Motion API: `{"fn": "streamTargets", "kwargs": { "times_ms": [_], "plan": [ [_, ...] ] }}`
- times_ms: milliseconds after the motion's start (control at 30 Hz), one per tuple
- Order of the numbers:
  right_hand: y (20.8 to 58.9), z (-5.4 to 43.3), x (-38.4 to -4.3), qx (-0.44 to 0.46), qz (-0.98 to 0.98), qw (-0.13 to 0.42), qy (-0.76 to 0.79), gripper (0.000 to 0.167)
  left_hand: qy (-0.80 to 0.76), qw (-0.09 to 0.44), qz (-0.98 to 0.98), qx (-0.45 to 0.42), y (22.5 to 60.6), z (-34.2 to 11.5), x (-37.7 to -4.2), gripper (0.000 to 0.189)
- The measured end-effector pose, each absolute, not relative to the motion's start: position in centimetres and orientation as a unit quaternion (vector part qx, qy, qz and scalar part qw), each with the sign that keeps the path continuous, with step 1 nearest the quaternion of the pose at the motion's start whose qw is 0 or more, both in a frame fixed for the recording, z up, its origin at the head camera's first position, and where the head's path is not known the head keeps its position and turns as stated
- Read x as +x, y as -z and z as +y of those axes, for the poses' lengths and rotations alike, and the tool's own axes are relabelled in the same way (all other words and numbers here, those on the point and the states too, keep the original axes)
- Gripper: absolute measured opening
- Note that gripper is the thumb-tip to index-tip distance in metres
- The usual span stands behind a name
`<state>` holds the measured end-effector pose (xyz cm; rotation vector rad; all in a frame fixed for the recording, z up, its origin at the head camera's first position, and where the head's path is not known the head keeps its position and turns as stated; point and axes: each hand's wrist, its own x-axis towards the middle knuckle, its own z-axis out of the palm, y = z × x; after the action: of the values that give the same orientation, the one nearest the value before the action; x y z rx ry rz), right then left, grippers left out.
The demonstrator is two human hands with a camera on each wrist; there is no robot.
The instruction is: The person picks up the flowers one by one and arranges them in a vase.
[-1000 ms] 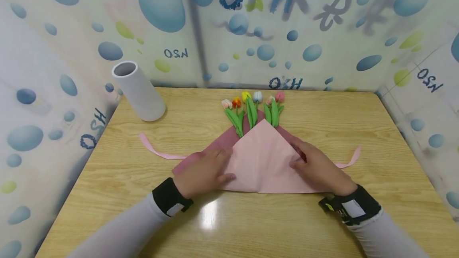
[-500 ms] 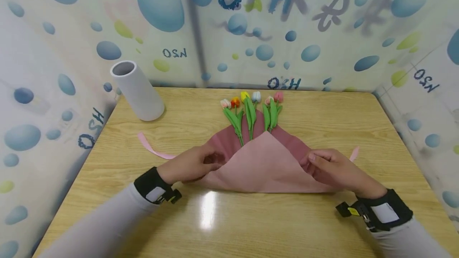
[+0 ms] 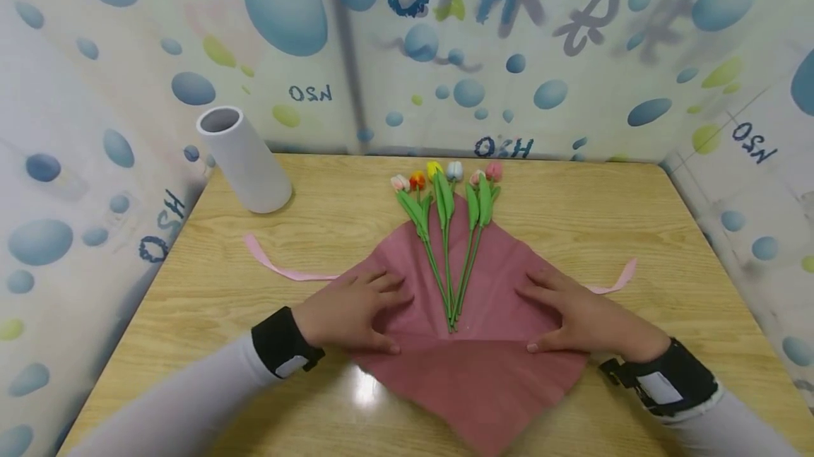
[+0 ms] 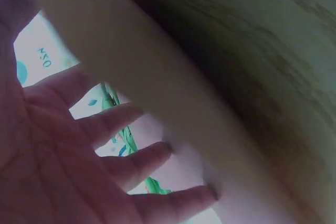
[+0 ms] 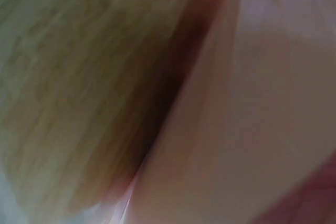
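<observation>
A sheet of dusky pink wrapping paper (image 3: 496, 280) lies spread on the table, its near corner pointing toward me. Several artificial tulips (image 3: 441, 196) rest on it with stems converging at the fold and heads past its far edge. My left hand (image 3: 356, 307) rests on the paper's left part, fingers spread and straight. My right hand (image 3: 581, 317) rests likewise on the right part. The left wrist view shows the spread fingers (image 4: 139, 166) meeting the paper (image 4: 157, 72). In the blurred right wrist view, paper (image 5: 252, 119) covers much of the frame.
A white cylindrical vase (image 3: 248, 167) stands at the back left of the wooden table (image 3: 604, 203). Pink ribbon ends stick out from under the paper, a left ribbon end (image 3: 280, 270) and a right ribbon end (image 3: 620, 282). A printed fabric wall (image 3: 394, 75) rises behind the table.
The paper flap that lay folded over the stems has come down toward me, baring the stems. Both hands moved from the flap's edges to lie flat on the opened paper.
</observation>
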<state>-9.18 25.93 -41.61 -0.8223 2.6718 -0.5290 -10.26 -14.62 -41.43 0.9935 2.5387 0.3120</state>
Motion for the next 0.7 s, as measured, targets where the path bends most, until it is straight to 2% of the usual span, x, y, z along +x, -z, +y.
{"fn": "streamTargets", "kwargs": {
  "times_ms": [400, 700],
  "plan": [
    [42.9, 26.0, -9.1, -0.266, 0.951, 0.112, 0.107, 0.104, -0.078, 0.181, 0.922, 0.332, 42.5, -13.6, -10.5, 0.09],
    [43.1, 27.2, -10.5, -0.251, 0.951, 0.127, 0.127, 0.106, -0.069, 0.162, 0.924, 0.34, 43.2, -12.6, -12.3, 0.091]
  ]
}}
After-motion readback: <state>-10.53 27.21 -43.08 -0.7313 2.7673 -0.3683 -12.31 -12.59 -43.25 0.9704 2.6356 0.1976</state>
